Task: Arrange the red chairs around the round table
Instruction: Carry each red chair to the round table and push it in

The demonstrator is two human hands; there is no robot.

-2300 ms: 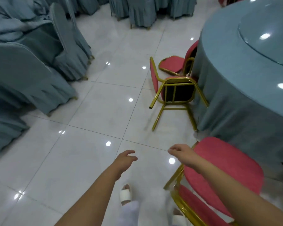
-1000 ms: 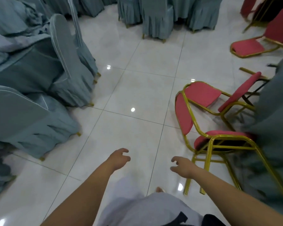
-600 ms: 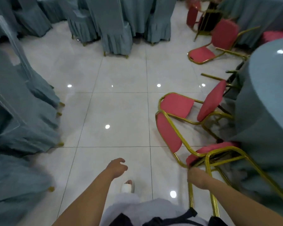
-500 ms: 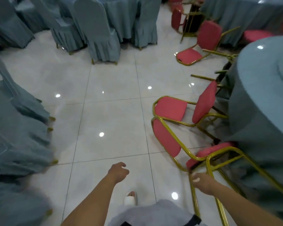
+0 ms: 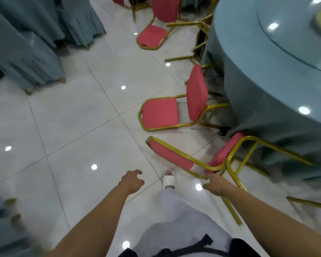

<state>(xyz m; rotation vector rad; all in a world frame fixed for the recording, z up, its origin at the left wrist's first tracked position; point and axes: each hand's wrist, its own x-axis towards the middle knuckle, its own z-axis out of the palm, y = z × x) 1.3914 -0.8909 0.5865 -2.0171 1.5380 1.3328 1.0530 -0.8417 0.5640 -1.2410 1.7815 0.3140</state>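
Observation:
A round table (image 5: 263, 84) with a blue-grey cloth fills the right side. Against its cloth a red chair (image 5: 170, 156) with a gold frame lies tipped over, backrest near the floor and legs pointing towards me. My right hand (image 5: 212, 184) is at the bend of that gold frame, its fingers curled at the rail. My left hand (image 5: 132, 180) hovers over the floor tiles, fingers loosely curled and holding nothing. A second red chair (image 5: 160, 113) lies just beyond the first, its seat against the table cloth. A third red chair (image 5: 151, 37) lies farther back.
Chairs in blue-grey covers (image 5: 22, 52) crowd the left side and top left. Loose gold chair legs (image 5: 185, 25) stick out beside the table at the top. White glossy floor tiles (image 5: 78, 127) stretch between the two groups. My foot in a white slipper (image 5: 169, 179) stands between my hands.
I have walked up to the tipped chair and turned right. My right hand went from hanging free to the chair's gold frame. The left hand stayed empty.

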